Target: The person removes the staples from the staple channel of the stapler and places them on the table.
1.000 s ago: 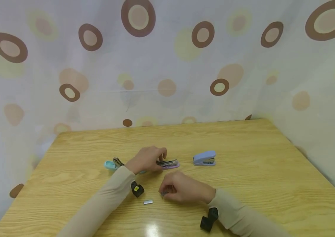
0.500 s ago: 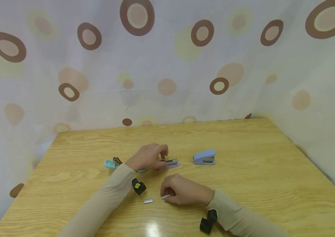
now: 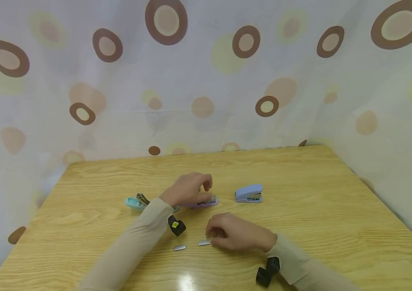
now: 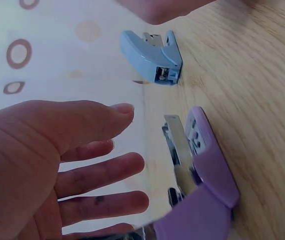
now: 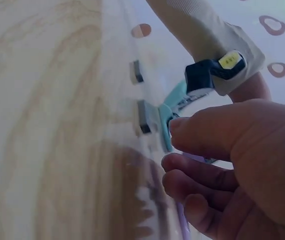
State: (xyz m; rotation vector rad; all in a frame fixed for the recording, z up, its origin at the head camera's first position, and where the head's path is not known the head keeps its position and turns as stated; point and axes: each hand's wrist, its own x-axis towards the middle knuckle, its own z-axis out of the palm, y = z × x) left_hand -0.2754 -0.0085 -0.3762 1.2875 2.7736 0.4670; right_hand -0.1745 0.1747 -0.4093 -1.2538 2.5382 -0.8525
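Note:
My left hand (image 3: 188, 190) is over the opened purple stapler (image 4: 213, 172). In the left wrist view its fingers are straight and apart, beside the raised metal magazine (image 4: 180, 145); nothing is held. My right hand (image 3: 236, 232) hovers low over the table with loosely bent fingers. Just left of its fingertips lies a silver staple strip (image 3: 203, 243), and the right wrist view shows a gap between thumb and strip. A second staple strip (image 3: 179, 247) lies farther left. The head view hides part of the purple stapler behind my left hand.
A teal stapler (image 3: 134, 203), opened out, lies left of the purple one, partly covered by my left forearm. A closed blue stapler (image 3: 248, 193) stands to the right. The wooden table (image 3: 318, 210) runs back to a spotted curtain (image 3: 202, 72).
My right hand has let go of the staple strip, leaving it on the table, and has drawn slightly right. My left hand has lifted and shifted right over the purple stapler.

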